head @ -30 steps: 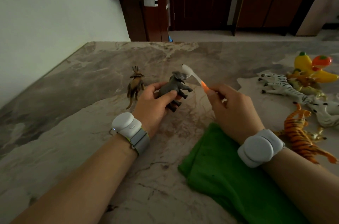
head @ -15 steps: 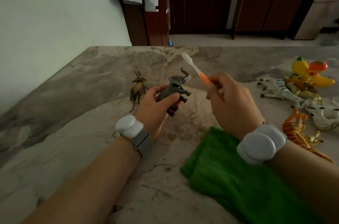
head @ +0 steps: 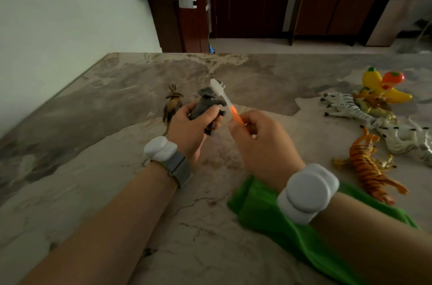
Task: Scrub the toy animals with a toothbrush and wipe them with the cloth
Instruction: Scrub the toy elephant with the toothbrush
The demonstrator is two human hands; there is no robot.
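The small grey plastic elephant (head: 204, 107) is being held above the table, in front of the person, with the left hand (head: 187, 128) wrapping its fingers and thumb round the body and the legs poking out to the right. The slim toothbrush (head: 225, 98), white at the bristle end and translucent orange at the neck, is being pinched by its handle in the curled fingers of the right hand (head: 261, 142). Half a second ago the bristle head was hanging clear above the trunk; now it is lying down against the elephant's head, and the toy is turning a little in the grip. That reads as another scrubbing stroke under way (not the end of the scrubbing), so the wiping is probably still to come for this animal.

The elephant looks hard and matt, with narrow folds around the ears and legs that bristles would suit. The crumpled, soft green cloth (head: 268, 219) is lying under the right forearm, near at hand. A brown horned figure (head: 173, 106) is standing just behind the left hand on the veined marble table (head: 105, 168). Well to the right, a striped orange tiger (head: 369, 168), a glossy zebra (head: 343, 103) and yellow-and-orange toy fruit (head: 378, 85) are waiting.
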